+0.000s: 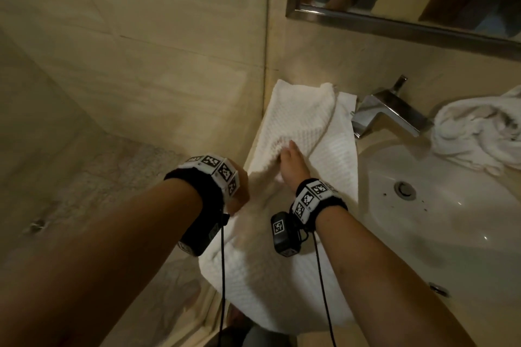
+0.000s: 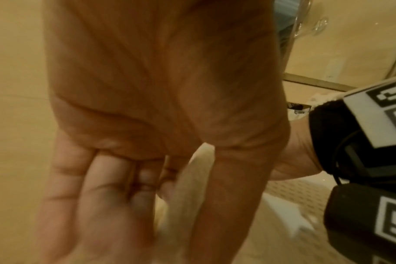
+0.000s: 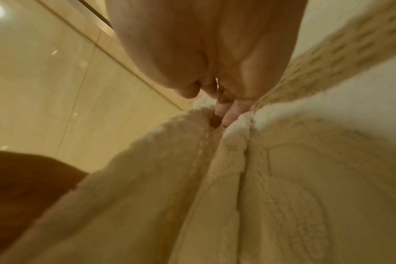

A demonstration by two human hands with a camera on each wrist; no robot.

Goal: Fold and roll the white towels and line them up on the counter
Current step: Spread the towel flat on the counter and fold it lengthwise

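Observation:
A white waffle towel (image 1: 332, 155) lies lengthwise on the counter left of the sink, and its near end hangs over the front edge. One long side is lifted and folded over toward the middle. My right hand (image 1: 287, 155) pinches that folded layer partway up the towel; in the right wrist view the right hand (image 3: 224, 114) has its fingertips dug into the towel (image 3: 283, 178). My left hand (image 1: 239, 194), mostly hidden behind its wrist band, holds the towel's left edge. In the left wrist view a strip of towel (image 2: 190, 187) runs between thumb and fingers of the left hand (image 2: 170, 205).
A second white towel (image 1: 479, 132) lies crumpled on the counter at the back right. A chrome faucet (image 1: 389, 110) stands behind the white sink basin (image 1: 451, 234). A tiled wall (image 1: 169, 65) runs along the towel's left side, with a framed mirror (image 1: 394, 25) above.

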